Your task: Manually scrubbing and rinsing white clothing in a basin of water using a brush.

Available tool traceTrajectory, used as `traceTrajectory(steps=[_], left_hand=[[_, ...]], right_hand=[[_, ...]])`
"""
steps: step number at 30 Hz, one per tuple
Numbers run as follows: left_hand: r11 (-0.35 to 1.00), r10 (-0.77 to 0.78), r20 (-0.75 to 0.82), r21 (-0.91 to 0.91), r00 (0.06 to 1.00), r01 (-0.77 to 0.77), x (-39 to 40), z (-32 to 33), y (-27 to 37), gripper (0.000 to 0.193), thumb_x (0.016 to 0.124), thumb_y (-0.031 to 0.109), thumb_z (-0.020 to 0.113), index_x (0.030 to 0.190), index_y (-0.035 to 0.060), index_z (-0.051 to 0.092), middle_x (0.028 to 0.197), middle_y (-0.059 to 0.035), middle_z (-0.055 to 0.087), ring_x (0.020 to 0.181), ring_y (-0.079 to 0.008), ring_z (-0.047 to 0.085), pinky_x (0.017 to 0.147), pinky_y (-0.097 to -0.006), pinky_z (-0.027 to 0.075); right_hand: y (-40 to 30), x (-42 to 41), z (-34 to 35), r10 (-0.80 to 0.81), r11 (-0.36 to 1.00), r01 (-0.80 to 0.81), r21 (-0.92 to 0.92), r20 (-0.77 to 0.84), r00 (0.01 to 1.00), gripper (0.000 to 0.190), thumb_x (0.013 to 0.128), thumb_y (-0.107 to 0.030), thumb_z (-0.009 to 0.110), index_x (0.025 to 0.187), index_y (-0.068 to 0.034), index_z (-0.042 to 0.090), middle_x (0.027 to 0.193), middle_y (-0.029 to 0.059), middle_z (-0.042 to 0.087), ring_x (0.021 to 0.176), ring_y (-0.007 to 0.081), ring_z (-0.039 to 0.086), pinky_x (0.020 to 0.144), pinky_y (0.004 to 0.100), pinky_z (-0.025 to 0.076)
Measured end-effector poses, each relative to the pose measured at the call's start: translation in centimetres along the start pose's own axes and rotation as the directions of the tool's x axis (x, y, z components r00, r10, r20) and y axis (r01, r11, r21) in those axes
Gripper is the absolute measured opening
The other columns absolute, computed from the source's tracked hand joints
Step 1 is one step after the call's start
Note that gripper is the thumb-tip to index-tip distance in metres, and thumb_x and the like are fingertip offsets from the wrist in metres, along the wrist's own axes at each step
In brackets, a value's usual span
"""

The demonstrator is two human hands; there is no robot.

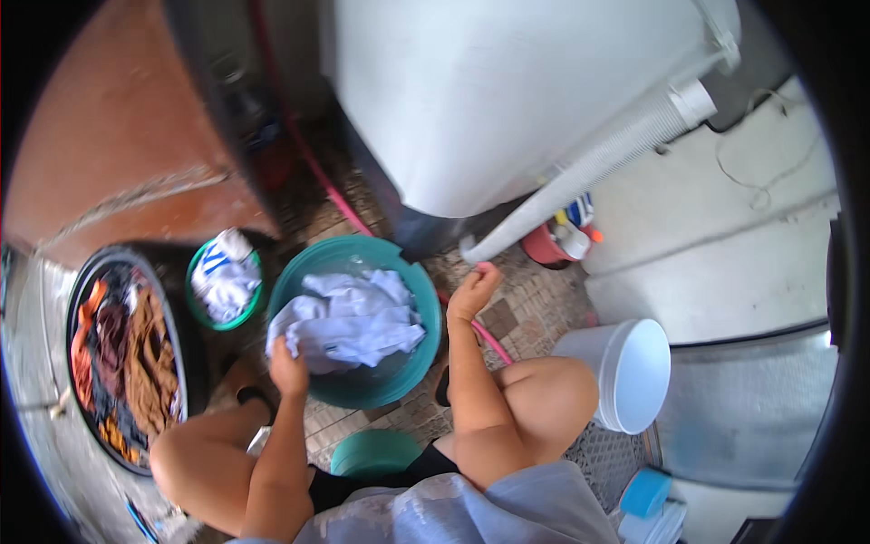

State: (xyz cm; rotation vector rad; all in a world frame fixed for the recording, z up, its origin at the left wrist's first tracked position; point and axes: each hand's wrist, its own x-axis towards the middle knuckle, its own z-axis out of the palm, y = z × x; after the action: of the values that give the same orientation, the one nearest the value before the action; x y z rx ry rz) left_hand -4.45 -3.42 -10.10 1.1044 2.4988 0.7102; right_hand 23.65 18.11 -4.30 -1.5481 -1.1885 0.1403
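A wet white cloth garment (363, 323) lies in a broad teal plastic basin (427, 319) with some water, on the tiled floor between my knees. My left hand (289, 364) grips the garment's near left edge at the basin's rim. My right hand (476, 289) is raised past the basin's right side, near the lower end of a ribbed white drain hose (584, 177). Its fingers are curled and touch no cloth; whether something small is between them cannot be told.
Left stand a small green basket (192, 299) of white cloths and a large black tub (163, 292) of coloured clothes. On the right are a white bucket (605, 370) and a red container (540, 251) with bottles. A pink hose (333, 194) crosses the floor beside a large white appliance (489, 88).
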Motion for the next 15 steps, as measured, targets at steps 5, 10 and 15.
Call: traceTrajectory(steps=[5, 10, 15], left_hand=[[0.943, 0.251, -0.017, 0.231, 0.968, -0.24, 0.1, -0.3, -1.6, 0.036, 0.07, 0.01, 0.061, 0.104, 0.0039, 0.051, 0.118, -0.0122, 0.048, 0.114, -0.0305, 0.042, 0.096, -0.0443, 0.028], [0.933, 0.328, -0.006, 0.16, 0.945, -0.322, 0.3, 1.3, -2.2, 0.033, 0.069, 0.005, 0.057, 0.101, -0.0005, 0.052, 0.116, -0.0141, 0.048, 0.112, -0.0356, 0.042, 0.096, -0.043, 0.034], [0.927, 0.334, 0.004, 0.181, 0.943, -0.329, 0.5, 1.1, -1.0, 0.03, 0.073, 0.008, 0.053, 0.102, -0.0016, 0.053, 0.113, -0.015, 0.049, 0.109, -0.0359, 0.044, 0.095, -0.042, 0.035]], right_hand=[[5.0, 11.2, -0.2, 0.151, 0.988, -0.132, 0.074, -0.526, 0.837, 0.017, 0.081, -0.003, 0.047, 0.095, 0.006, 0.051, 0.095, 0.0169, 0.051, 0.091, 0.0292, 0.05, 0.083, 0.0379, 0.041], [15.0, 24.4, -1.0, 0.014, 0.921, -0.049, -0.386, -0.093, 0.996, 0.027, 0.082, -0.007, 0.054, 0.107, 0.0, 0.052, 0.103, 0.022, 0.052, 0.095, 0.0377, 0.052, 0.085, 0.0432, 0.041], [25.5, 33.8, -1.8, -0.592, 0.131, 0.796, -0.591, 0.598, 0.54, 0.033, 0.081, -0.021, 0.056, 0.11, -0.006, 0.055, 0.105, 0.0193, 0.057, 0.096, 0.0349, 0.055, 0.079, 0.0411, 0.045]])
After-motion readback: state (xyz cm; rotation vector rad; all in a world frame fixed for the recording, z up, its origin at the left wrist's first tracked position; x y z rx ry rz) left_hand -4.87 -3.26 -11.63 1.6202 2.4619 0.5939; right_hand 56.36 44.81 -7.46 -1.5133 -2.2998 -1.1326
